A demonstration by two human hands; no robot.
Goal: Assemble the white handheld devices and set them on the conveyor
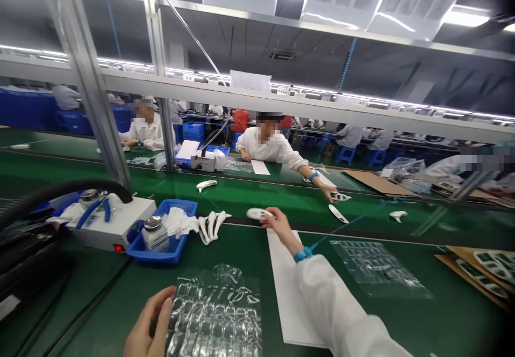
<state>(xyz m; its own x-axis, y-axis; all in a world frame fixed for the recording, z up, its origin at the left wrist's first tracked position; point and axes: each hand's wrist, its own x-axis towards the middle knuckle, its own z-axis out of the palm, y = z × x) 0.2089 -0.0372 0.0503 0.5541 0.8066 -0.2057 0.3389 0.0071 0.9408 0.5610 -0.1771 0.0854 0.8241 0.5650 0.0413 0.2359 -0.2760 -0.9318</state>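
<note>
My right hand [278, 225] reaches forward over the belt's near edge. Its fingers are closed on a white handheld device [257, 215], long and rounded like a thermometer. At the lower left, my left hand [149, 325] has its fingers curled at the left edge of a clear plastic sheet [217, 314] with rows of window-shaped pieces, and seems to grip it. Beneath my right forearm lies a white board [287, 292]. Several white curved parts [211, 227] rest near the belt, left of my right hand.
A blue tray [173, 255] holds a metal-capped bottle and white cloths, beside a white box [116, 228] with blue-handled pliers. Another clear sheet [378, 263] lies right. On the green belt [237, 193] are more white devices [338, 213]. Opposite, a co-worker's hand [330, 191] reaches onto it.
</note>
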